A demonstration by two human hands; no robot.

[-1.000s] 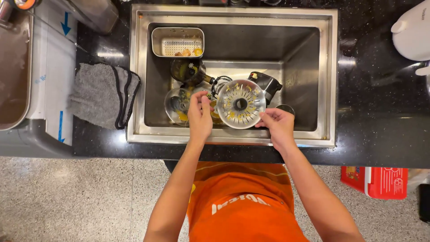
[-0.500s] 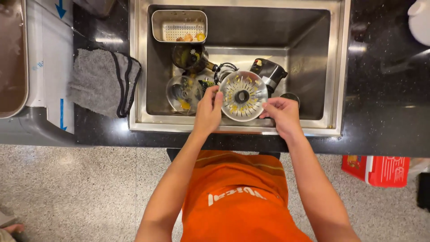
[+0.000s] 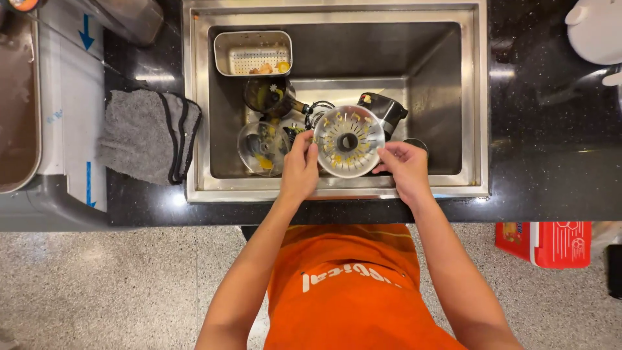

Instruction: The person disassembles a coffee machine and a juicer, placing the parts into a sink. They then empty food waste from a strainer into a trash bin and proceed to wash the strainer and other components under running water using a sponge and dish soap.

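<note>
- Stainless steel sink fills the top of the view, set into a black speckled counter.
- Both hands are over its near edge, gripping a round clear strainer disc flecked with yellow pulp.
- Left hand pinches the disc's left rim, fingers curled over it.
- Right hand pinches the right rim, thumb on top.
- Just left of the disc sits a clear bowl with yellow scraps; behind it, a dark jug.
- Black appliance part shows right behind the disc.
- Metal drain basket rests at the sink's back left corner.
- Grey cloth lies on the counter, left of the sink.
</note>
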